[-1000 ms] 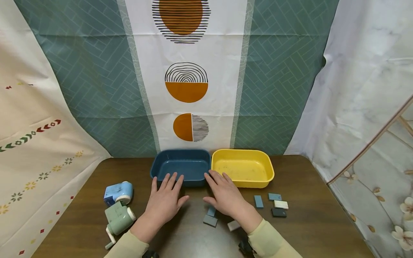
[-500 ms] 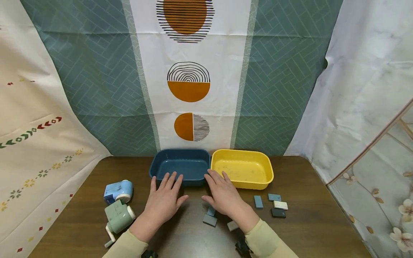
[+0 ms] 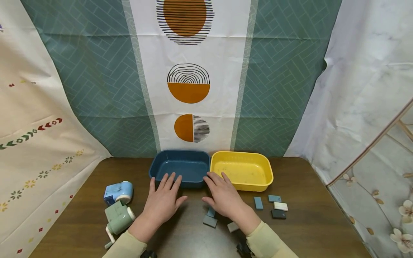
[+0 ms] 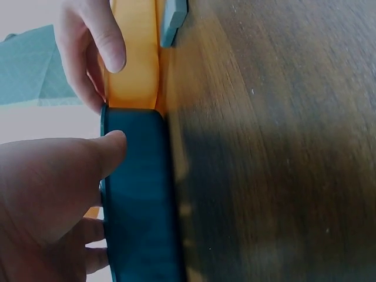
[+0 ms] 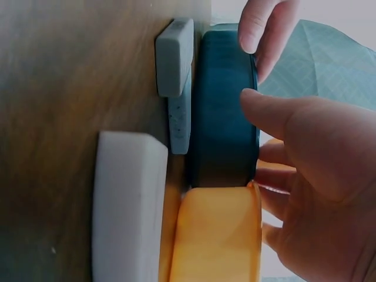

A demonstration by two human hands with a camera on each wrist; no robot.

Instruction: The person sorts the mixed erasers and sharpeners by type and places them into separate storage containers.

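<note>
My left hand [image 3: 162,205] is spread with straight fingers at the front rim of a dark blue bin [image 3: 184,182]. My right hand [image 3: 226,199] lies spread where that bin meets a yellow bin [image 3: 255,187]. Neither hand holds anything. In both wrist views the fingers appear close to the rims; whether they touch is hard to tell. Both bins look empty inside. Near my right hand lie a blue-grey eraser-like block [image 3: 211,212], a grey one [image 3: 210,221] and a pale one [image 3: 232,227], partly hidden by my wrist.
A green hand-crank pencil sharpener [image 3: 119,218] stands at left, beside a blue device [image 3: 118,192] with a white end. Right of my hands lie two blue blocks [image 3: 258,203], a white block [image 3: 280,206] and a black block [image 3: 278,214]. Fabric hangs behind the table [image 3: 306,222].
The head view has shifted slightly. Both hands stay spread at the bins, and the blocks and sharpener have not moved.
</note>
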